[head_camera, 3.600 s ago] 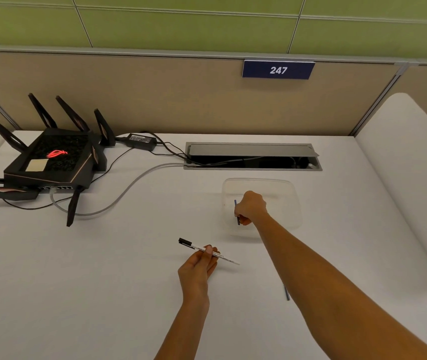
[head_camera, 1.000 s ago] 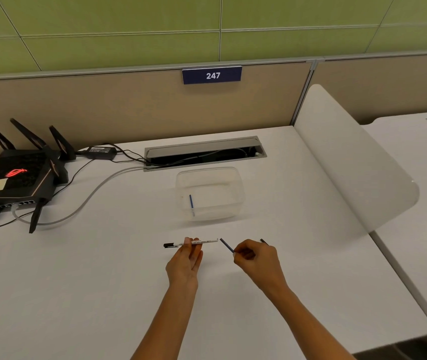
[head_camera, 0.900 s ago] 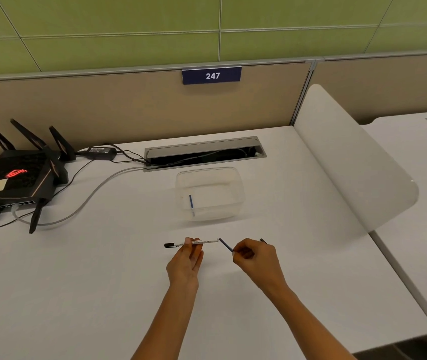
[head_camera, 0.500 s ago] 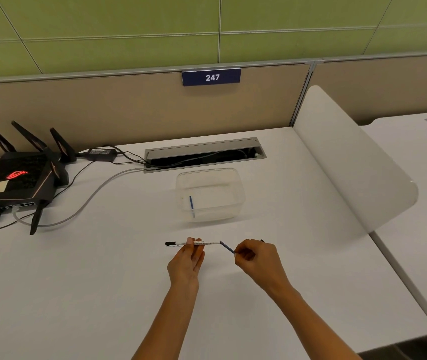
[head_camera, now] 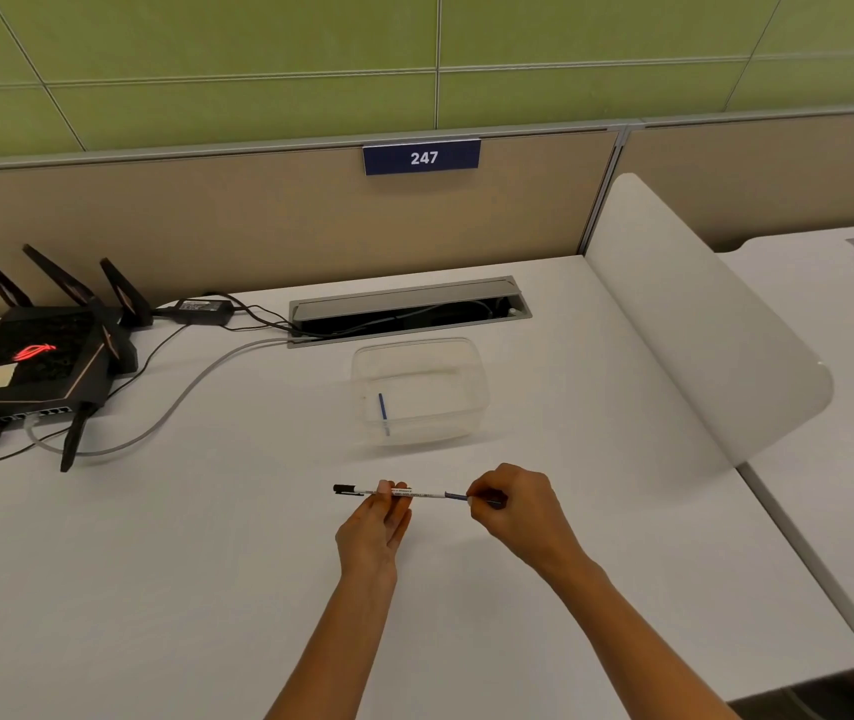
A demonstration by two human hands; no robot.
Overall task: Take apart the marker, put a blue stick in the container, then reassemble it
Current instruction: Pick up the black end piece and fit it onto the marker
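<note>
My left hand point(head_camera: 375, 527) pinches the white marker barrel point(head_camera: 417, 494) with its black cap point(head_camera: 344, 489) pointing left, held level above the desk. My right hand point(head_camera: 513, 511) grips a blue stick point(head_camera: 456, 495) whose left end sits at the barrel's open right end. Most of that stick is hidden by my fingers. A clear plastic container point(head_camera: 466, 356) stands beyond the hands, with another blue stick point(head_camera: 383, 410) lying inside near its left wall.
A black router point(head_camera: 35, 361) with antennas sits at the far left, with cables point(head_camera: 191, 387) running to a desk cable slot point(head_camera: 409, 309). A white divider panel point(head_camera: 700, 314) rises on the right. The desk's right edge lies beyond my right arm.
My right hand moved left and levelled the blue stick, bringing its end up to the barrel's open end. The left hand has held the marker nearly still.
</note>
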